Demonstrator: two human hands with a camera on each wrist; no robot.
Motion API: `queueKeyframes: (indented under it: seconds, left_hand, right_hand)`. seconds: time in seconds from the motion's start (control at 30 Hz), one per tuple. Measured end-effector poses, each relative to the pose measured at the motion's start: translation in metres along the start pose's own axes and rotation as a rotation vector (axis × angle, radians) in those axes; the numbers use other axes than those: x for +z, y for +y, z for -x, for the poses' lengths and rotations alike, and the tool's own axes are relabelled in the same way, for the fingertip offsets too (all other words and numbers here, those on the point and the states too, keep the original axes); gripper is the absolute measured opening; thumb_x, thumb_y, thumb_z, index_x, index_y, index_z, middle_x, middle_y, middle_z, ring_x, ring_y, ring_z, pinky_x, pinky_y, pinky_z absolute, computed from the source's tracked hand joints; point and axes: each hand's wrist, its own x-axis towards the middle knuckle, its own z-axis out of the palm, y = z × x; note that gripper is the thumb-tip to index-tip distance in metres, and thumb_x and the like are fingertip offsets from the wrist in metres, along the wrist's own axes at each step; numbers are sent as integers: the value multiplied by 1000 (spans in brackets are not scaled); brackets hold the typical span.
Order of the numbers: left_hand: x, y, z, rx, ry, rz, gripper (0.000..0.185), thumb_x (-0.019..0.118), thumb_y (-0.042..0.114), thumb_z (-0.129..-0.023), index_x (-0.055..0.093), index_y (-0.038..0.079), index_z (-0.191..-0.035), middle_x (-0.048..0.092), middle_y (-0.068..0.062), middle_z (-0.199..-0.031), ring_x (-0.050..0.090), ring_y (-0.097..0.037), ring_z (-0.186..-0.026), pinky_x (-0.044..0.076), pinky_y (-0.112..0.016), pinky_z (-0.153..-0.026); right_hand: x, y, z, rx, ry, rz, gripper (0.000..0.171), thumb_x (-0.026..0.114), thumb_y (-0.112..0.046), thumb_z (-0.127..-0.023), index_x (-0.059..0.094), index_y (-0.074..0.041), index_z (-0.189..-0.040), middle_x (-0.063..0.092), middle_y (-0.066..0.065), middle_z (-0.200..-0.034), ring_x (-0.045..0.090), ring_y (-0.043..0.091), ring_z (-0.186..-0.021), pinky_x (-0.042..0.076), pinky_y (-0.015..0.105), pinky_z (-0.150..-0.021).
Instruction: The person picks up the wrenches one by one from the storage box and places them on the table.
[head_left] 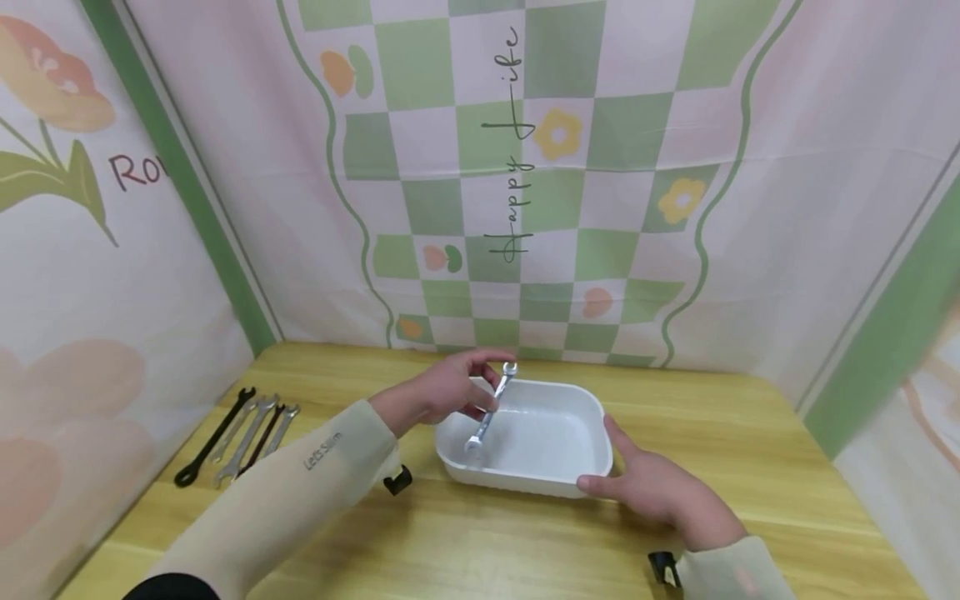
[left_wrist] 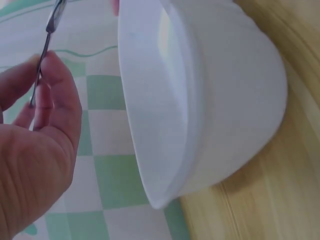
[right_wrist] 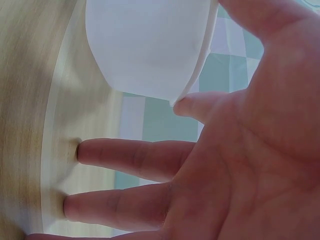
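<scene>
A silver wrench is pinched between the thumb and fingers of my left hand. It slants above the left part of a white rectangular dish, one end up and the other low over the inside. The left wrist view shows the wrench nearly edge-on between the fingertips, beside the dish. My right hand is at the dish's right end, thumb and a finger touching the rim. In the right wrist view its other fingers stretch out straight and spread, below the dish.
Several wrenches lie side by side on the wooden table at the left, among them a black wrench and a silver wrench. A patterned cloth hangs behind the table, and another printed cloth hangs along the left.
</scene>
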Motion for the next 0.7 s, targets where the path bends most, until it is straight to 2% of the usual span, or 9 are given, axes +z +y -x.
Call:
queueKeyframes:
  seconds: [0.2, 0.5, 0.7]
  left_hand:
    - [-18, 2, 20, -10, 67, -5, 73, 67, -19, -79, 55, 17, -142, 54, -16, -110, 63, -27, -81, 59, -44, -75]
    - [-66, 1, 49, -25, 209, -22, 74, 64, -18, -80, 48, 11, -146, 52, -15, -105, 60, -24, -77, 58, -39, -72]
    - [-97, -3, 63, -58, 267, -81, 69, 63, -14, -83, 47, 11, -145, 51, -14, -103, 58, -23, -77, 57, -37, -71]
  right_hand:
    - [0, 0, 0, -7, -6, 13, 118, 68, -63, -84, -1, -5, -159, 41, 41, -139, 46, 54, -124, 36, 66, -99]
    - [-1, -1, 0, -11, -12, 13, 118, 68, -63, -84, -2, -5, -159, 41, 41, -139, 46, 54, -124, 37, 66, -99]
    - [-2, -1, 0, -5, -13, 13, 118, 68, -63, -84, -2, -4, -159, 41, 40, -140, 45, 54, -124, 36, 66, -99]
